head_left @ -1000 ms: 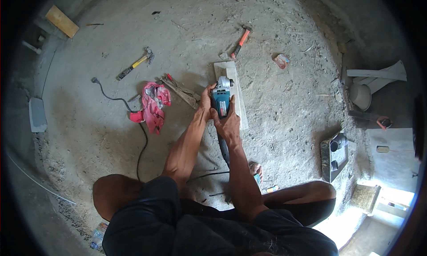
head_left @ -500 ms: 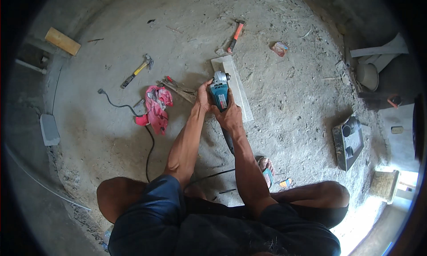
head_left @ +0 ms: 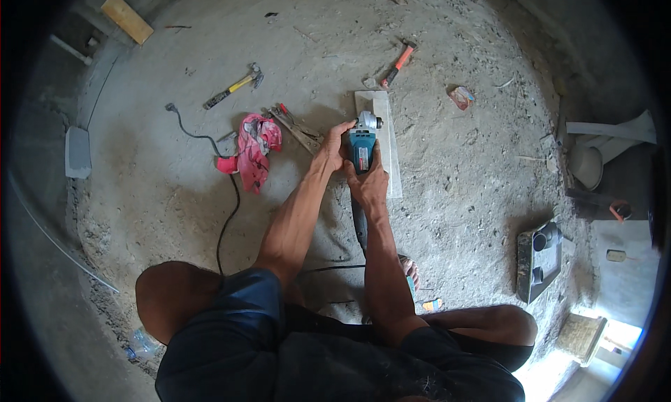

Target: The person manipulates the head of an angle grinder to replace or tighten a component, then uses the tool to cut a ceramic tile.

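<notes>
Both my hands grip a teal angle grinder (head_left: 363,145) with a silver gear head and no disc visible. My left hand (head_left: 334,148) is closed round its left side near the head. Lower down, my right hand (head_left: 370,182) wraps round the body, above the dark handle. Behind the tool lies a pale slab (head_left: 389,171). To the left are pliers and other metal pieces (head_left: 300,133), a pink cloth (head_left: 253,157) and a black cord with a plug (head_left: 170,107) lying loose.
A yellow-handled hammer (head_left: 237,85) and a red-handled hammer (head_left: 398,65) lie farther away. A tray with dark pipe fittings (head_left: 525,269) is on the right, a grey block (head_left: 77,152) and wooden board (head_left: 126,18) on the left. A sandalled foot (head_left: 410,275) sits beside my right forearm.
The view has shifted slightly back and forth, moving the whole scene in the picture. Both hands stay on the grinder, which keeps nearly the same place over the slab.
</notes>
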### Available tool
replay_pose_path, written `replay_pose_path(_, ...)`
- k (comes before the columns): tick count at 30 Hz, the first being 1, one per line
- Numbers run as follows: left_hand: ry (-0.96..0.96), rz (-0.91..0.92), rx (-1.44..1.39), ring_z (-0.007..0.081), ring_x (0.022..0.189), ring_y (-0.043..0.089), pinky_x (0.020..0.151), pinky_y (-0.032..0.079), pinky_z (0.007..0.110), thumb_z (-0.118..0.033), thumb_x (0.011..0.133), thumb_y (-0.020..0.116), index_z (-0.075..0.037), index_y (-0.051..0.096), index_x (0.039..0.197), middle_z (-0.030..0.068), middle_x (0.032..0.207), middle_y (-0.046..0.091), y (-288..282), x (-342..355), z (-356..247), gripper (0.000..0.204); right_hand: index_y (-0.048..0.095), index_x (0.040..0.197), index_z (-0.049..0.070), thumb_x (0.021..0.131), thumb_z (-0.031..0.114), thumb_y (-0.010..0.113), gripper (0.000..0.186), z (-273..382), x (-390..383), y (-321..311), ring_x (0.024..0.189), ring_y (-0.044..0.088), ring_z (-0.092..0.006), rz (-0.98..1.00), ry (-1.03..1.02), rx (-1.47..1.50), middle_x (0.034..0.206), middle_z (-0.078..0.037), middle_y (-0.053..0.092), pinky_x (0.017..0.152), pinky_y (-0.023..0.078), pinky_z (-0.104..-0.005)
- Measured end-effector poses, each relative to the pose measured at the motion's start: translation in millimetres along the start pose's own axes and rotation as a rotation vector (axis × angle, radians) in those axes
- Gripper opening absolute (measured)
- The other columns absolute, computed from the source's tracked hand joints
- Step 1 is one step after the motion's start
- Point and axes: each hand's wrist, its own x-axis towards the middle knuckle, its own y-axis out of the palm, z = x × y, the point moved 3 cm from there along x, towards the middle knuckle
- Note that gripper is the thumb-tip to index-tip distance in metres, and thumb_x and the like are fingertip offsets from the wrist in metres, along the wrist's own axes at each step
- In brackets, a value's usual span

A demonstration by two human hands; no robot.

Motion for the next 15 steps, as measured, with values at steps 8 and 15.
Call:
replay_pose_path(8,0.743,-0.478,0.912,0.0326,0.1,0.062,0.087,0.051,0.045,-0.035,0.082,0.08,0.002,0.057,0.109,0.0168,0.107,0.063,35,-34,0,0.051,0.026,0.156,0.004,0.077,0.033,0.077,0.098,-10,4,2,0.093,0.069,-0.0494,-0.047,-0.042,-0.001,0.1,-0.033,0.069,0.083,0.056,-0.0516)
replay_pose_path(15,0.578,-0.373,1.154,0.0419,0.125,0.054,0.104,0.046,0.048,-0.033,0.074,0.085,0.002,0.039,0.141,0.0276,0.134,0.053,33,-48,0,0.089,0.029,0.148,-0.003,0.074,0.034,0.079,0.097,-14,6,13,0.096,0.067,-0.0506,0.003,-0.037,-0.04,0.103,-0.035,0.068,0.083,0.055,-0.0527)
